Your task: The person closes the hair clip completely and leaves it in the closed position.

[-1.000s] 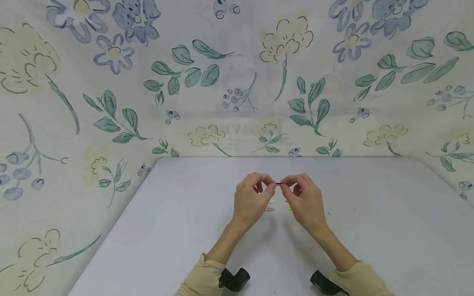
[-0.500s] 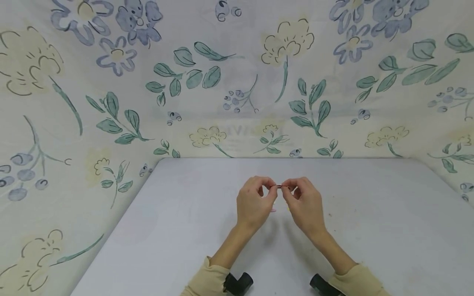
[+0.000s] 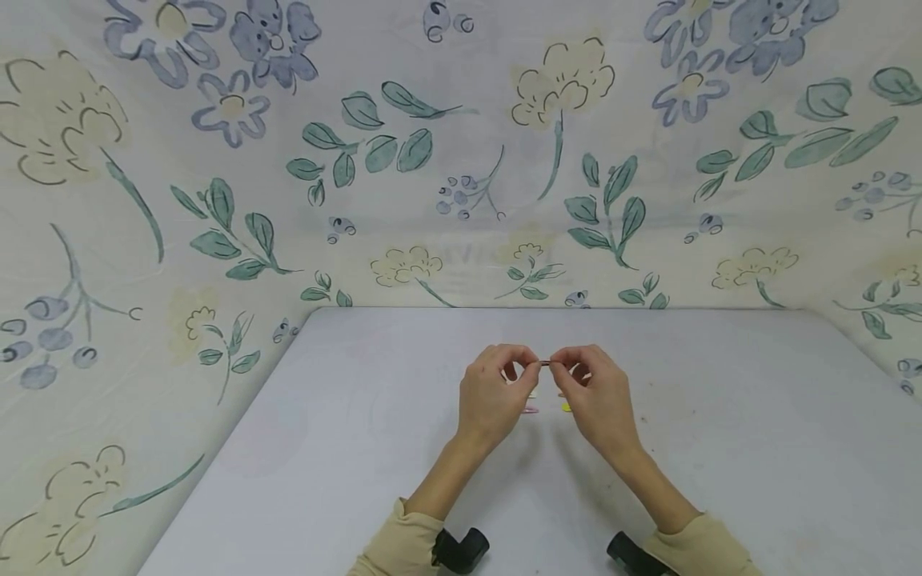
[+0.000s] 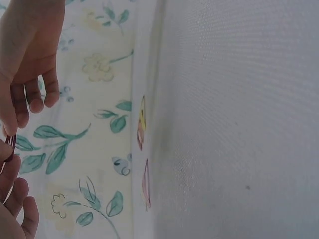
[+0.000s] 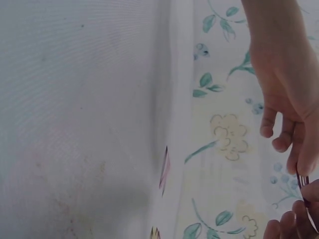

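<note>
Between the fingertips of both hands is a small dark red hair clip (image 3: 545, 363), raised above the table. My left hand (image 3: 492, 396) pinches one end with thumb and index finger. The other end is pinched by my right hand (image 3: 596, 396). In the left wrist view thin slits run along the clip (image 4: 12, 143), and fingertips cover much of it. Below the hands lie a pink clip (image 3: 531, 410) and a pale one (image 3: 533, 394) on the left, with a yellow clip (image 3: 567, 407) and an orange one (image 3: 561, 394) on the right, partly hidden by the hands.
A white table (image 3: 346, 448) spreads under the arms, with a floral cloth (image 3: 461, 160) rising behind its far edge. Black devices (image 3: 464, 550) sit by both cuffs. Small specks dot the tabletop right of the hands.
Both hands keep their pinch on the clip and shift only slightly. The lying clips were more covered half a second ago and show more again now. The head view has tilted a little.
</note>
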`<state>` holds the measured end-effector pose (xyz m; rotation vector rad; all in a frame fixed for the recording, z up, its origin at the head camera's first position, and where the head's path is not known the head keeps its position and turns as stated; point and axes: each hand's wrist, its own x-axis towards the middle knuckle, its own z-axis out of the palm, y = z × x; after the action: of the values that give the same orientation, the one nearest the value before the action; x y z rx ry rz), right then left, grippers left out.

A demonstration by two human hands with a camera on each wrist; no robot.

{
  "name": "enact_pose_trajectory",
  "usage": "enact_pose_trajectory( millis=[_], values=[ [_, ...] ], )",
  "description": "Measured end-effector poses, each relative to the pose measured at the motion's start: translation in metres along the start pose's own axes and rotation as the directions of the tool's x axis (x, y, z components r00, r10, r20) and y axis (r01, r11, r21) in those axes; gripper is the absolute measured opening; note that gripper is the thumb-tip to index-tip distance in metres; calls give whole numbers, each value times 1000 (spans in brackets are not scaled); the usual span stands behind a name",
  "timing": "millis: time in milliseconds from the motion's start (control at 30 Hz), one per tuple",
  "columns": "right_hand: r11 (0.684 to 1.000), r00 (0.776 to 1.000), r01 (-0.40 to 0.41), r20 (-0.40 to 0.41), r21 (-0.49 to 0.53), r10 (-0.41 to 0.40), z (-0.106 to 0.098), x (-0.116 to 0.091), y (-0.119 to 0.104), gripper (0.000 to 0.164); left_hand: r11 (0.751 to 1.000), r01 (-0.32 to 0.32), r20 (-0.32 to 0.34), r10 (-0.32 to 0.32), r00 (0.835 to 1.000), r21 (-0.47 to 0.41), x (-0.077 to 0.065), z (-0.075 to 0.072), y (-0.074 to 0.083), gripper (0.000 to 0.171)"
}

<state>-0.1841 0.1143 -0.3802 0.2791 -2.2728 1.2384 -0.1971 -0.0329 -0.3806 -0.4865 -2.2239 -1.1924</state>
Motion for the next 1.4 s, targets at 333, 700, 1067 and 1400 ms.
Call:
enact_pose_trajectory(
  millis=[333,700,1067,1400],
  values=[
    [996,995,-67,76,57,62,-3,1,-1,9,998,-52,20,51,998,40,-2,-1,-3,5],
    [980,968,-170,203,102,147,-9,8,2,12,993,-113,49,114,992,-32,0,-2,-13,3],
    [990,946,-121,312,78,91,-15,14,9,9,994,-93,169,101,981,-52,5,-12,-20,5],
    [999,944,53,325,0,-50,-7,25,16,9,979,-197,234,178,956,61,17,-19,-29,7]
  ],
)
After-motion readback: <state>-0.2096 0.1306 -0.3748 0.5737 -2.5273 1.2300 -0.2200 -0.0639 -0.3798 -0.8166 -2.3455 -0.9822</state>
